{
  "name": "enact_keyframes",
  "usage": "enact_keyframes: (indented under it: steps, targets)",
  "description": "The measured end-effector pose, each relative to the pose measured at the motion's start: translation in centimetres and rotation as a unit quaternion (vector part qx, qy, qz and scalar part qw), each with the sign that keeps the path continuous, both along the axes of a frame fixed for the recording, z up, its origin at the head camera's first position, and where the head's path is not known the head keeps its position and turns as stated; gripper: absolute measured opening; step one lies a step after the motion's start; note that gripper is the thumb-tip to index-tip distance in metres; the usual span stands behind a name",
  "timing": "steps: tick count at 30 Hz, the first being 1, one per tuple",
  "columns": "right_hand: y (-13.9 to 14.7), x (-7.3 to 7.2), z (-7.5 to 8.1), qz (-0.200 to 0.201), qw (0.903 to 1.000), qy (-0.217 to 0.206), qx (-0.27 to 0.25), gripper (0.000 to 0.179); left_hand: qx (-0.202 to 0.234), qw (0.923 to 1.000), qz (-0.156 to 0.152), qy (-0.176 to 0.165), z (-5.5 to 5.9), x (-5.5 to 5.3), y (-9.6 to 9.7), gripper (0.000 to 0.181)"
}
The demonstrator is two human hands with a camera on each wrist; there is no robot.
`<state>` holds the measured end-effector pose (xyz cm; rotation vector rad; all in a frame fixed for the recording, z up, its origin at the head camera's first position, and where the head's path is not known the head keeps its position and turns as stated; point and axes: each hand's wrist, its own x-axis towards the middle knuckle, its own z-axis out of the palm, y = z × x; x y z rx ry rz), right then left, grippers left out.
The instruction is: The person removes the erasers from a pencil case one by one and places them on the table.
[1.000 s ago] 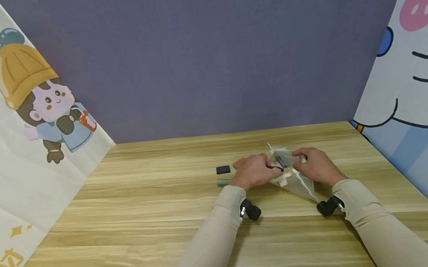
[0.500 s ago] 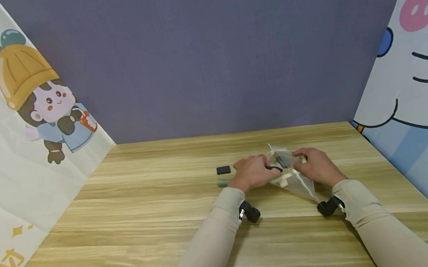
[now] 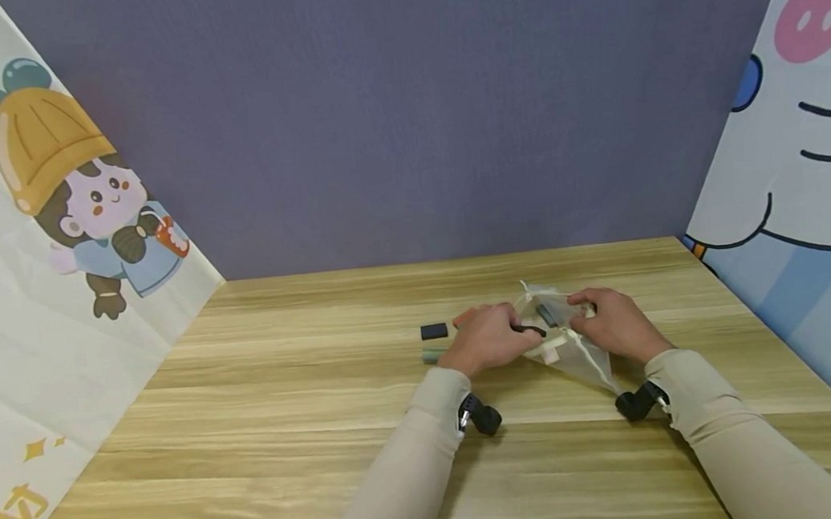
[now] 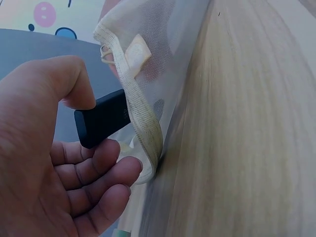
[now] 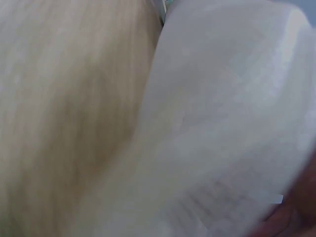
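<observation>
My left hand pinches a small flat black block between thumb and index finger. Its other fingers are curled beneath, and faint printing shows on the block's side. The block's far end reaches the mouth of a whitish mesh drawstring bag, overlapping its hem in the left wrist view. My right hand grips the bag's rim on the right, keeping the mouth spread. A dark grey oblong piece lies inside the bag. Blurred mesh fills much of the right wrist view, mostly hiding that hand.
Left of my left hand lie a dark rectangular block, a green piece and an orange-red piece, the latter two partly covered by the hand. A purple-grey panel rises behind the wooden table.
My left hand has drawn slightly left, bringing the black block a little away from the bag's middle. My right hand and the bag stay nearly where they were.
</observation>
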<state>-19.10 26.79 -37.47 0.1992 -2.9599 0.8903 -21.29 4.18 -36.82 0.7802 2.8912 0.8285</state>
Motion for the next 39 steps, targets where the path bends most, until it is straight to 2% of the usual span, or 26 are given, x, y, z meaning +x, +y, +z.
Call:
enact_keyframes:
  steps: [8, 12, 17, 25, 32, 39]
  targets:
    - [0.0, 0.0, 0.0, -0.005, 1.0, -0.001, 0.002, 0.041, 0.0, 1.0, -0.006, 0.002, 0.2, 0.3, -0.5, 0.023]
    - [0.1, 0.0, -0.1, -0.007, 1.0, -0.005, 0.0, 0.04, 0.001, 0.9999, -0.01, -0.008, 0.3, 0.5, -0.7, 0.023]
    - [0.2, 0.1, -0.1, -0.003, 1.0, -0.006, -0.003, 0.04, -0.009, 0.9996, -0.025, -0.004, 0.3, 0.7, -0.9, 0.022]
    - [0.0, 0.0, 0.1, -0.001, 1.0, -0.007, 0.0, 0.04, -0.019, 0.9993, -0.028, 0.018, 0.3, 1.1, -1.4, 0.021]
    - [0.1, 0.0, 0.1, 0.0, 1.0, -0.003, 0.0, 0.04, -0.044, 0.9952, -0.028, 0.083, 0.8, 1.3, -1.7, 0.022]
    - [0.1, 0.0, 0.0, -0.001, 1.0, 0.006, 0.003, 0.039, -0.041, 0.9936, -0.035, 0.099, 0.8, 1.5, -2.8, 0.021]
